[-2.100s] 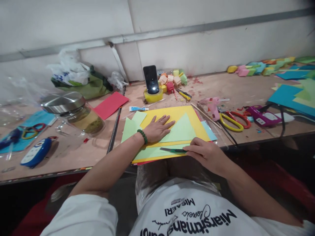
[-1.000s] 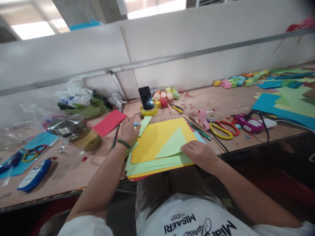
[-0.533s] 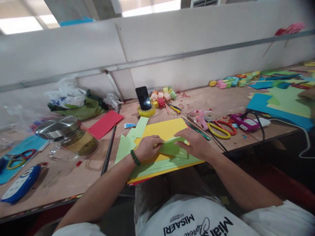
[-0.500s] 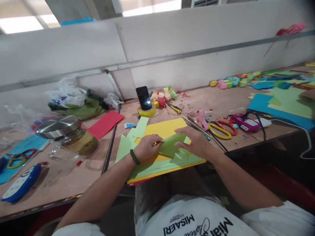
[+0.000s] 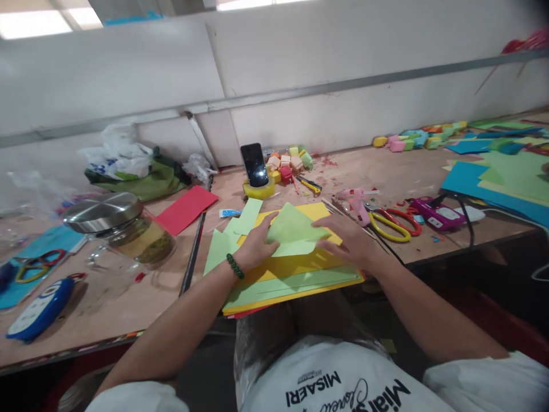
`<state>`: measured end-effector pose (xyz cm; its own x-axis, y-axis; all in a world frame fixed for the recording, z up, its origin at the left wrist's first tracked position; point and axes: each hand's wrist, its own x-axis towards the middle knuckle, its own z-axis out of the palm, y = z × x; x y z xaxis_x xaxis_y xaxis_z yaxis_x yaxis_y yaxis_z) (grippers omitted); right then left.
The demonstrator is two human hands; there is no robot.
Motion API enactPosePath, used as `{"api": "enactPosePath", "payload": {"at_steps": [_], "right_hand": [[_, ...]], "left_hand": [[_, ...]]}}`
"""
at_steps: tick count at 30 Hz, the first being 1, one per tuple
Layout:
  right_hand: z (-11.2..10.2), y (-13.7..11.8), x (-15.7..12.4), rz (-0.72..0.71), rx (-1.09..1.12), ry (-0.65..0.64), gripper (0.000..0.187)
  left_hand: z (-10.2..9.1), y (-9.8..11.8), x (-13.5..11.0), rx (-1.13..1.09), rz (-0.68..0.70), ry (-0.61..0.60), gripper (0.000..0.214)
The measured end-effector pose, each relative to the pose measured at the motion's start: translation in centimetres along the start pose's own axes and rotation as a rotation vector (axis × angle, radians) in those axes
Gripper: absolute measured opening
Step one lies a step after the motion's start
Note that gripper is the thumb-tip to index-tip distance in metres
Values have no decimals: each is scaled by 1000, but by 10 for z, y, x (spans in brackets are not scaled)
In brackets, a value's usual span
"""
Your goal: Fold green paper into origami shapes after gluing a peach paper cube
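Observation:
Both hands hold a light green paper piece point(image 5: 291, 232), folded and lifted a little above a stack of yellow and green paper sheets point(image 5: 295, 274) at the near table edge. My left hand point(image 5: 255, 249), with a green bead bracelet at the wrist, pinches the piece's left side. My right hand point(image 5: 349, 240) grips its right side with fingers curled. Loose light green paper scraps point(image 5: 234, 229) lie just left of the stack.
A phone point(image 5: 254, 165) stands on a yellow tape roll behind the stack, with coloured foam cubes point(image 5: 291, 163) beside it. To the right lie a pink glue gun point(image 5: 357, 200), yellow and red scissors point(image 5: 394, 220) and blue and green sheets point(image 5: 501, 177). A lidded glass jar point(image 5: 128, 229) and red paper point(image 5: 186, 209) sit left.
The right hand let go of the cutter and the left hand set a scrap aside. Both hands then took the green triangle, folded it and raised it off the stack.

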<state>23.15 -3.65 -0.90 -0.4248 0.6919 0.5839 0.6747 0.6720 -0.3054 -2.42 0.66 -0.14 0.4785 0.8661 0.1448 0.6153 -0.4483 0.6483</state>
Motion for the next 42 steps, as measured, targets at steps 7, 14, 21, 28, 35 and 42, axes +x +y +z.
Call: {"api": "enactPosePath", "payload": {"at_steps": [7,14,21,28,35,42], "right_hand": [[13,-7,-8,-213,-29,-169,33],[16,-2,-13,62,-2,-45,23],[5,8,12,419,-185,-282,67],[15,-4,0,-298,-232,-358,25],[-10,21,-42,-172,-211,-259,33],[-21,19,-68,-1,-211,-140,33]], "left_hand": [[0,3,-2,131,-86,-7,87],[-3,0,-1,31,-125,-87,73],[-1,-4,-3,360,278,243,38],[6,14,-11,674,588,-242,29],[-19,26,-24,756,304,-377,21],[-26,29,-27,699,123,-383,24]]}}
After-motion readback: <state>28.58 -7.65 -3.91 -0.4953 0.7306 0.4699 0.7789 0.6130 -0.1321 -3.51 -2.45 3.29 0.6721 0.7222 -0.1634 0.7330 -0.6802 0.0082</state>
